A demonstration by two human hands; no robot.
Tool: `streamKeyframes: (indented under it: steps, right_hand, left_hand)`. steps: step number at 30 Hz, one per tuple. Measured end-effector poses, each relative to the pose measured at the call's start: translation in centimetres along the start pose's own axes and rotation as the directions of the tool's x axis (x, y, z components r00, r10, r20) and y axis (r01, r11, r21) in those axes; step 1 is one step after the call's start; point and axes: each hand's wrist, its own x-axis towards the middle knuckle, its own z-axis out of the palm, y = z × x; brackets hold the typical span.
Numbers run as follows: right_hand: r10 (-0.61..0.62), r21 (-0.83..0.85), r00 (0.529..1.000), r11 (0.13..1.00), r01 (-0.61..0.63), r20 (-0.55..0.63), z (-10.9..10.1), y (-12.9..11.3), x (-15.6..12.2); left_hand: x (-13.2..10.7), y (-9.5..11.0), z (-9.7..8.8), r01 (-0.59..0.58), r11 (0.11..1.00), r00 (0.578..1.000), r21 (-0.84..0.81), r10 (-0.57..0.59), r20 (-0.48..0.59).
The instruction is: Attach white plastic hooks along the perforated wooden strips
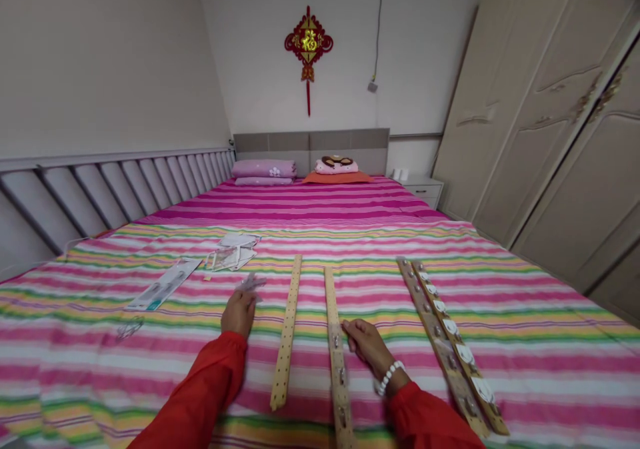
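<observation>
My left hand is closed on a small clear plastic piece, blurred at its edges. My right hand has its fingertips pinched together at the right edge of a narrow wooden strip; what they hold, if anything, is too small to make out. Several metal clips sit along the near half of this strip. Left of it lies a second wooden strip, dotted with holes and bare of clips.
At right lie a strip with metal clips and another with white round pieces. At left are a flat clear-and-white package, a pile of packaging and a small tangle of metal pieces. A striped sheet covers the bed.
</observation>
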Motion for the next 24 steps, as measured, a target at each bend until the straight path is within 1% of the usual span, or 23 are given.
streamKeyframes:
  steps: [2, 3, 5, 6, 7, 9, 12, 14, 17, 19, 20, 22, 24]
  right_hand:
    - [0.001, 0.001, 1.000, 1.000, -0.001, 0.003, 0.0, 0.0, 0.0]
    - [0.001, -0.001, 1.000, 1.000, -0.001, 0.003, 0.0, 0.0, 0.0]
    - [0.004, -0.002, 1.000, 1.000, -0.004, 0.000, 0.0, 0.0, 0.0]
    - [0.006, 0.000, 1.000, 1.000, -0.006, -0.004, 0.0, 0.0, 0.0]
    - [0.012, 0.005, 1.000, 1.000, -0.012, -0.004, 0.0, 0.0, 0.0]
    - [0.023, 0.025, 1.000, 0.999, -0.023, 0.002, 0.0, 0.0, 0.0]
    - [0.027, 0.073, 1.000, 0.997, -0.028, 0.010, 0.0, -0.2, -0.1]
    - [0.021, 0.113, 1.000, 0.993, -0.021, 0.004, 0.0, -0.5, -0.3]
    - [0.013, 0.180, 1.000, 0.984, -0.012, -0.004, -0.1, -0.9, -0.5]
    - [0.009, 0.226, 1.000, 0.974, -0.007, -0.005, -0.2, -1.1, -0.6]
    - [0.008, 0.245, 1.000, 0.970, -0.006, -0.004, -0.3, -1.2, -0.6]
    - [0.003, 0.273, 1.000, 0.962, -0.002, -0.003, -0.4, -1.3, -0.6]
    - [-0.005, 0.290, 1.000, 0.957, 0.006, -0.004, -0.5, -1.4, -0.6]
  left_hand:
    - [0.5, 0.4, -0.1, 0.015, 0.999, 0.999, -0.042, -0.017, -0.041]
    - [0.7, 0.7, -0.2, 0.035, 0.995, 0.997, -0.095, -0.042, -0.072]
    - [1.0, 1.5, -0.4, 0.107, 0.962, 0.985, -0.252, -0.137, -0.106]
    - [1.1, 2.1, -0.6, 0.157, 0.928, 0.976, -0.339, -0.197, -0.089]
    - [1.1, 2.8, -0.7, 0.210, 0.883, 0.967, -0.419, -0.252, -0.046]
    - [1.0, 4.6, -1.0, 0.316, 0.778, 0.942, -0.543, -0.326, 0.081]
    - [0.4, 7.6, -1.0, 0.453, 0.586, 0.888, -0.672, -0.365, 0.280]
    - [-0.1, 9.5, -0.5, 0.557, 0.432, 0.828, -0.709, -0.356, 0.433]
    - [-1.0, 11.6, 0.9, 0.707, 0.225, 0.703, -0.670, -0.319, 0.635]
    - [-1.7, 12.7, 2.0, 0.771, 0.129, 0.629, -0.624, -0.314, 0.712]
    - [-2.0, 13.2, 2.4, 0.788, 0.099, 0.605, -0.608, -0.309, 0.734]
    - [-2.6, 14.1, 3.2, 0.808, 0.070, 0.577, -0.585, -0.298, 0.761]
    - [-3.1, 14.8, 3.7, 0.814, 0.034, 0.563, -0.579, -0.287, 0.775]
